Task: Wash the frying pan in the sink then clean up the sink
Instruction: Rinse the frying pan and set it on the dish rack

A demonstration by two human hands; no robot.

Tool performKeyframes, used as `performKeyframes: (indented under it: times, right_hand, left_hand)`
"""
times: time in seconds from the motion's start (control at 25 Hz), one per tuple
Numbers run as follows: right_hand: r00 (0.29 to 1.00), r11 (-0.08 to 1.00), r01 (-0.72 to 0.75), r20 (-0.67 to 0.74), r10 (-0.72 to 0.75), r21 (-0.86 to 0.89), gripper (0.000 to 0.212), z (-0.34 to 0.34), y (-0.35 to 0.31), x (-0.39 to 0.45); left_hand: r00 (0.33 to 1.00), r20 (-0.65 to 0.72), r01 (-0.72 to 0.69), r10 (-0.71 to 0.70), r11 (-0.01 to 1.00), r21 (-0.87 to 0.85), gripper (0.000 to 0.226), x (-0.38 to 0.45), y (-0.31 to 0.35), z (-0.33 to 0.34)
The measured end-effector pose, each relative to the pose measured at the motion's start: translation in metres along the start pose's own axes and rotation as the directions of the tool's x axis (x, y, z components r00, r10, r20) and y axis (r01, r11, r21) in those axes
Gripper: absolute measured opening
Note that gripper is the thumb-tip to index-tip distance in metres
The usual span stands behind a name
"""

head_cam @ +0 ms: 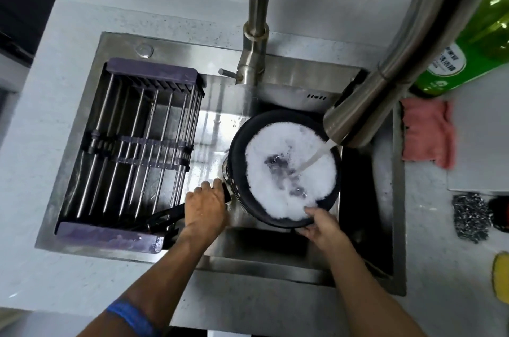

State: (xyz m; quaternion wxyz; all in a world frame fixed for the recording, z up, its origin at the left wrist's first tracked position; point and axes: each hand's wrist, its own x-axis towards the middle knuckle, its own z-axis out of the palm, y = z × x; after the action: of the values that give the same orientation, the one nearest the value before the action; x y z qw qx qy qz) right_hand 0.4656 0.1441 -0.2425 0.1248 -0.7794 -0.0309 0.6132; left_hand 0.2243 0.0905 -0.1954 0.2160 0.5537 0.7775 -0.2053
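A black frying pan full of white foam sits tilted in the steel sink. Water runs from the faucet spout into the pan's right side. My left hand grips the pan's black handle near where it joins the pan. My right hand holds the pan's near rim, fingers curled over the edge into the foam.
A purple-ended metal drying rack spans the sink's left half. On the counter to the right lie a pink cloth, a green detergent bottle, a steel scourer and a yellow sponge.
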Motion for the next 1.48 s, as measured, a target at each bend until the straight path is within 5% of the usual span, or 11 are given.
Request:
performKeyframes:
  times: [0.28, 0.36, 0.44, 0.6, 0.8, 0.96, 1.04, 1.12, 1.32, 1.4, 1.48]
  right_hand:
    - [0.92, 0.912, 0.331, -0.133, -0.369, -0.242, 0.021, -0.036, -0.046, -0.08]
    - [0.853, 0.756, 0.406, -0.085, -0.516, -0.513, 0.032, -0.047, -0.072, -0.125]
    - [0.732, 0.463, 0.398, -0.03, -0.681, -0.792, 0.034, -0.049, -0.097, -0.176]
    - [0.6, 0.143, 0.304, 0.073, -0.796, -0.942, 0.049, -0.036, -0.128, -0.247]
    - [0.533, 0.088, 0.367, 0.132, -0.836, -0.926, 0.029, -0.03, -0.135, -0.289]
    - [0.638, 0.132, 0.351, 0.133, -0.759, -0.927, 0.041, -0.054, -0.116, -0.23]
    - [0.671, 0.297, 0.504, 0.151, -0.726, -0.811, 0.058, -0.071, -0.093, -0.191]
    - [0.696, 0.517, 0.627, 0.121, -0.707, -0.583, 0.077, -0.074, -0.068, -0.162]
    - [0.795, 0.663, 0.489, -0.025, -0.607, -0.567, 0.08, -0.044, -0.029, -0.089]
    - [0.749, 0.525, 0.436, -0.028, -0.662, -0.731, 0.071, -0.033, -0.026, -0.059]
    - [0.658, 0.16, 0.411, 0.171, -0.733, -0.897, 0.066, -0.015, -0.016, -0.039]
  left_hand:
    - [0.992, 0.018, -0.121, 0.122, 0.991, -0.062, 0.049, -0.027, -0.002, -0.03]
    - [0.976, 0.05, -0.205, 0.21, 0.975, -0.091, 0.053, -0.046, -0.001, -0.032]
    - [0.968, 0.096, -0.2, 0.231, 0.946, -0.256, 0.055, -0.058, -0.003, -0.039]
    - [0.924, 0.184, -0.187, 0.335, 0.816, -0.547, 0.051, -0.068, -0.004, -0.055]
    - [0.847, 0.271, -0.137, 0.458, 0.679, -0.721, 0.021, -0.075, -0.012, -0.065]
    - [0.832, 0.397, 0.004, 0.388, 0.711, -0.703, 0.031, -0.072, -0.008, -0.061]
    - [0.828, 0.449, 0.089, 0.334, 0.713, -0.695, 0.03, -0.072, -0.003, -0.056]
    - [0.926, 0.34, 0.091, 0.164, 0.776, -0.624, 0.028, -0.071, -0.004, -0.05]
    - [0.996, 0.083, -0.012, 0.045, 0.931, -0.366, 0.035, -0.055, 0.002, -0.038]
    - [0.997, 0.077, -0.004, 0.03, 0.948, -0.319, 0.034, -0.043, 0.006, -0.025]
    - [0.995, 0.096, 0.023, 0.005, 0.957, -0.288, 0.029, -0.034, 0.005, -0.011]
